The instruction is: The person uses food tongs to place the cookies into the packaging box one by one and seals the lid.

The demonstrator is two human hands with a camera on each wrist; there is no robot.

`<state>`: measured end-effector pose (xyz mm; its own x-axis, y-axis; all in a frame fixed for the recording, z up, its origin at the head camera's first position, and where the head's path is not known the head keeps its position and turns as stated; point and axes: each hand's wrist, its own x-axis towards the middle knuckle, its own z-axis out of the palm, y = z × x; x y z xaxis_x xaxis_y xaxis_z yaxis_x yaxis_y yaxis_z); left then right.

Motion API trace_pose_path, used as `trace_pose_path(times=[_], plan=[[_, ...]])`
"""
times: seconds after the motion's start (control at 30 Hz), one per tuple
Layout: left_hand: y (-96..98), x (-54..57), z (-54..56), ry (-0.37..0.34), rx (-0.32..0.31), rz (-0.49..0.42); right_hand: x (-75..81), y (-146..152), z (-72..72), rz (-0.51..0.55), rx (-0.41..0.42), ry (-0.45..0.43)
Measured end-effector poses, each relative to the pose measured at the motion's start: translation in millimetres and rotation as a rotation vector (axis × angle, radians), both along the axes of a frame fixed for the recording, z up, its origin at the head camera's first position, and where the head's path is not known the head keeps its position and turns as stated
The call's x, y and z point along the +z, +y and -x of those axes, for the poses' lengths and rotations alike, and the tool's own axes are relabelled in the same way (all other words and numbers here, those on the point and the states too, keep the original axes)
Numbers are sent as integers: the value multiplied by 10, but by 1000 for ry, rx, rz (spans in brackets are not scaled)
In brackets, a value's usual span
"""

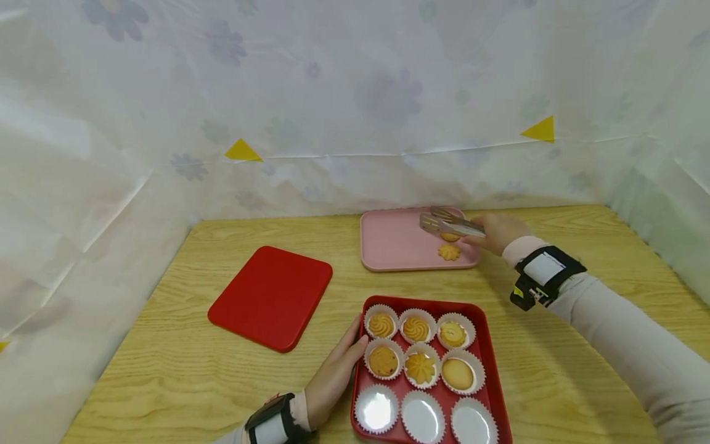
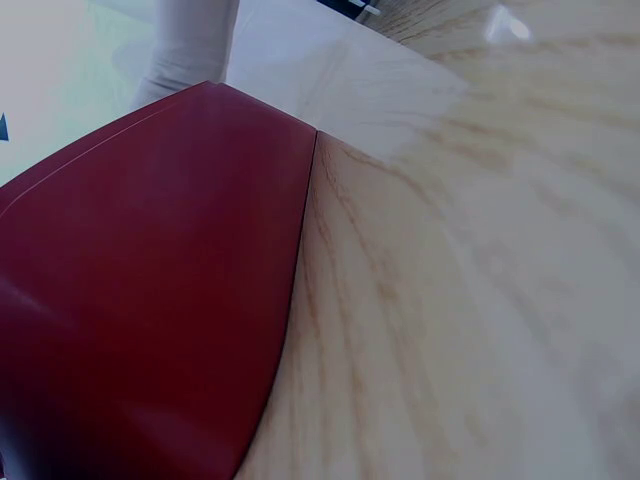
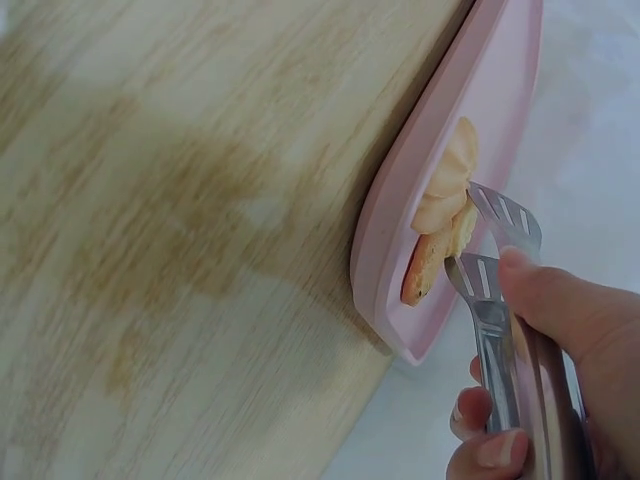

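- The right hand (image 1: 496,231) grips a pair of slotted metal tongs (image 1: 450,224), whose tips close on a golden piped cookie (image 1: 450,236) over the flat pink plastic tray (image 1: 394,243) at the far side of the wooden table (image 1: 554,345).
- A second flower-shaped cookie (image 1: 449,251) lies on the pink tray, just beside the gripped one.
- The left hand (image 1: 333,376) rests with relaxed fingers against the left rim of the red baking tray (image 1: 490,364), holding nothing.
- That tray carries white paper cups (image 1: 421,419): six filled, three in the near row bare.
- A red lid-like board (image 1: 272,296) lies to the left.
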<state>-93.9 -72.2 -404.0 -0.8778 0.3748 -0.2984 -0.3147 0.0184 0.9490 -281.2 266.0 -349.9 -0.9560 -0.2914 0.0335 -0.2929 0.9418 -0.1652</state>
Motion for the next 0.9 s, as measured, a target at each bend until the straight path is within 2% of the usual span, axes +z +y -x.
trace_pose_path(times=[0.43, 0.9], plan=[[0, -4, 11, -11, -3, 19, -46, 32, -70, 57, -42, 2], [-4, -7, 6, -11, -6, -2, 14, 44, -162, 105, -26, 9]])
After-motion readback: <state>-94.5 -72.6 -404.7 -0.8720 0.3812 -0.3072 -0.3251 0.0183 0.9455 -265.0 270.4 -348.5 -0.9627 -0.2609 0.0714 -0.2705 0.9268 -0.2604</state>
